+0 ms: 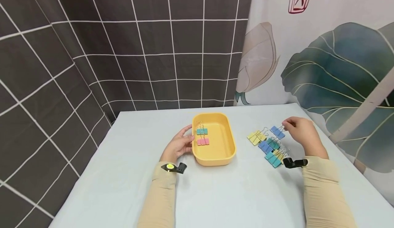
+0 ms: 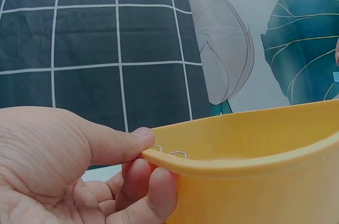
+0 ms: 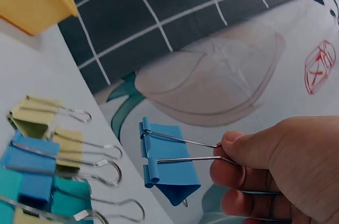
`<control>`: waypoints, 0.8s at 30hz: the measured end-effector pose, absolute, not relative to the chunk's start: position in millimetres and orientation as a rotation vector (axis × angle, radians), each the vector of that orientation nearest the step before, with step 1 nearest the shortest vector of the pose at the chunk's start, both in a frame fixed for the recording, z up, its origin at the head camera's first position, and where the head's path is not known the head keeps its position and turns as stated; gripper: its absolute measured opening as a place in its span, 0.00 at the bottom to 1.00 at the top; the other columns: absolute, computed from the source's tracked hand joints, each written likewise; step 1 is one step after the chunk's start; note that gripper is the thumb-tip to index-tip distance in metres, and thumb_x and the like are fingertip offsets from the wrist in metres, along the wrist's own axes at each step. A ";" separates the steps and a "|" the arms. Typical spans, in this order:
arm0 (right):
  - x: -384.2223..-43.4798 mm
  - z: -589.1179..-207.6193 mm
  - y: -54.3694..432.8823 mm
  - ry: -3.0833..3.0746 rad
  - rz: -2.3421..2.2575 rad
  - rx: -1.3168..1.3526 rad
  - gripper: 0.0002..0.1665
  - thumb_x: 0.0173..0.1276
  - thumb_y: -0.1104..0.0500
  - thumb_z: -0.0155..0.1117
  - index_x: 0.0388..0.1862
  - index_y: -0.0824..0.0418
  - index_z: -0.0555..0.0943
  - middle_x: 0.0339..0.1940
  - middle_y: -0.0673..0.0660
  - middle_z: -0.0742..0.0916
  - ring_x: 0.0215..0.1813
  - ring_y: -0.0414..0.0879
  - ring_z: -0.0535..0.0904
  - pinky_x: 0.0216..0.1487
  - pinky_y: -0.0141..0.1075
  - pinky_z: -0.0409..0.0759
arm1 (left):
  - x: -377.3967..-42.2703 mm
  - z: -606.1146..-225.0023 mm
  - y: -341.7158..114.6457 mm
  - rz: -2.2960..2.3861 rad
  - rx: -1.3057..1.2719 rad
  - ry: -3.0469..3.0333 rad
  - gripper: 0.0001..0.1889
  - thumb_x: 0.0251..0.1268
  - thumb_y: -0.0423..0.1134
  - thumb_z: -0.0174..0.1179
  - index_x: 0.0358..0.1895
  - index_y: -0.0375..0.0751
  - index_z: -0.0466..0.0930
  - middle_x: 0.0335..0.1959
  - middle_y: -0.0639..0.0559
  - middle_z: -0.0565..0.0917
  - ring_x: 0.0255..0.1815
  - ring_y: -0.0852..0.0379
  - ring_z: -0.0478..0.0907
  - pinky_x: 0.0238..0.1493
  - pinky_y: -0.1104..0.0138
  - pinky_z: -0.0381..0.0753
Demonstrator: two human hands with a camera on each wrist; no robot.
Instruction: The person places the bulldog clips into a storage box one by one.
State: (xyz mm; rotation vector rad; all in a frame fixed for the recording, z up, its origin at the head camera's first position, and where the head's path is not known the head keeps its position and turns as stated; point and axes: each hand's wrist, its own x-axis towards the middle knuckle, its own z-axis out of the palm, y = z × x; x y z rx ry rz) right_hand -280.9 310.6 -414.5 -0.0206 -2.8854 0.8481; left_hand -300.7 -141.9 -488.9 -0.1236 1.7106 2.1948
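My left hand [image 1: 178, 144] grips the left rim of a yellow plastic tub [image 1: 218, 154], thumb on the inside edge and fingers under the outside, as the left wrist view shows. Inside the tub lie a teal binder clip [image 1: 201, 131] and a pink binder clip [image 1: 203, 142]. My right hand [image 1: 301, 134] pinches the wire handle of a blue binder clip [image 3: 172, 158] between thumb and forefinger. The held clip hangs beside a pile of binder clips in yellow [image 1: 257, 137], blue [image 1: 265, 147] and teal [image 1: 272, 159].
Everything stands on a white table [image 1: 203, 193]. Behind it hangs a dark cloth with a white grid [image 1: 147, 40], and at the right a curtain with leaf prints [image 1: 338, 60]. The tub's right wall stands between the clips inside it and the pile.
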 end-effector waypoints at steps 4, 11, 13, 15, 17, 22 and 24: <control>-285.4 -410.9 294.8 -2.878 0.836 0.048 0.22 0.81 0.52 0.54 0.56 0.71 0.79 0.46 0.71 0.86 0.51 0.66 0.79 0.54 0.65 0.77 | -301.7 -488.1 -142.5 2.198 -0.127 1.707 0.34 0.73 0.29 0.57 0.78 0.59 0.62 0.57 0.33 0.79 0.34 0.55 0.80 0.27 0.67 0.86; -292.9 -405.6 259.1 -2.873 0.886 0.114 0.19 0.81 0.54 0.54 0.56 0.69 0.80 0.47 0.69 0.86 0.51 0.63 0.81 0.55 0.61 0.80 | -300.1 -486.7 -141.7 2.194 -0.126 1.699 0.34 0.74 0.29 0.56 0.78 0.58 0.61 0.59 0.33 0.78 0.35 0.54 0.81 0.29 0.66 0.87; -295.3 -404.8 250.1 -2.868 0.900 0.134 0.19 0.81 0.54 0.54 0.55 0.68 0.80 0.47 0.68 0.87 0.49 0.62 0.82 0.53 0.59 0.81 | -299.9 -486.6 -141.6 2.198 -0.118 1.696 0.34 0.74 0.29 0.55 0.79 0.57 0.60 0.60 0.32 0.77 0.35 0.54 0.81 0.28 0.66 0.87; -297.3 -404.1 241.6 -2.865 0.908 0.149 0.18 0.81 0.55 0.54 0.54 0.68 0.81 0.46 0.67 0.87 0.48 0.60 0.82 0.51 0.57 0.82 | -299.9 -486.4 -141.7 2.204 -0.118 1.694 0.34 0.74 0.29 0.56 0.79 0.57 0.60 0.60 0.32 0.77 0.35 0.54 0.81 0.28 0.66 0.87; -299.2 -404.2 233.9 -2.867 0.910 0.156 0.18 0.81 0.55 0.54 0.53 0.67 0.81 0.45 0.67 0.87 0.47 0.60 0.82 0.50 0.55 0.83 | -299.8 -486.5 -142.0 2.203 -0.114 1.701 0.34 0.74 0.29 0.55 0.79 0.57 0.60 0.59 0.32 0.77 0.35 0.54 0.80 0.28 0.66 0.87; -303.2 -405.0 215.8 -2.879 0.926 0.158 0.17 0.81 0.54 0.54 0.52 0.66 0.82 0.45 0.65 0.87 0.47 0.58 0.81 0.49 0.52 0.84 | -299.0 -486.1 -142.1 2.199 -0.126 1.696 0.34 0.74 0.29 0.55 0.78 0.57 0.61 0.59 0.32 0.78 0.35 0.54 0.80 0.28 0.66 0.87; -304.7 -405.3 209.3 -2.876 0.926 0.173 0.16 0.81 0.55 0.54 0.52 0.65 0.82 0.44 0.64 0.87 0.46 0.57 0.82 0.49 0.51 0.84 | -299.0 -485.9 -141.9 2.198 -0.134 1.690 0.34 0.74 0.29 0.55 0.78 0.58 0.61 0.59 0.33 0.78 0.35 0.54 0.81 0.29 0.67 0.87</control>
